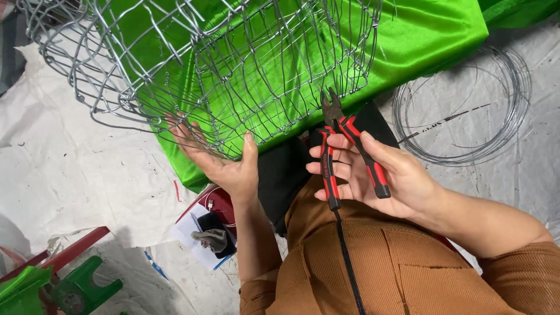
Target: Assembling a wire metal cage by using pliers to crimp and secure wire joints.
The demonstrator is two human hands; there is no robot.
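Left hand (224, 166), fingers spread wide, palm pressing under round silver wire-mesh basket (216, 64) on shiny green cloth (431, 35). Right hand (385, 175) fingers wrapped ard red-black-handled pliers (344, 146), tip touching basket rim.

Dark phone (214, 224) screen-up on white paper (189, 230), lower centre-left.

Top: you wear a rust-brown garment of fine ribbed corduroy.
Sleeves: they reach your wrists, same brown rib, leaving your left hand (224, 166) and right hand (382, 175) bare.
Front: a stitched patch pocket sits on your chest panel.
Cord: a thin black braided cord runs down your front.
Hands: you wear no gloves or rings.
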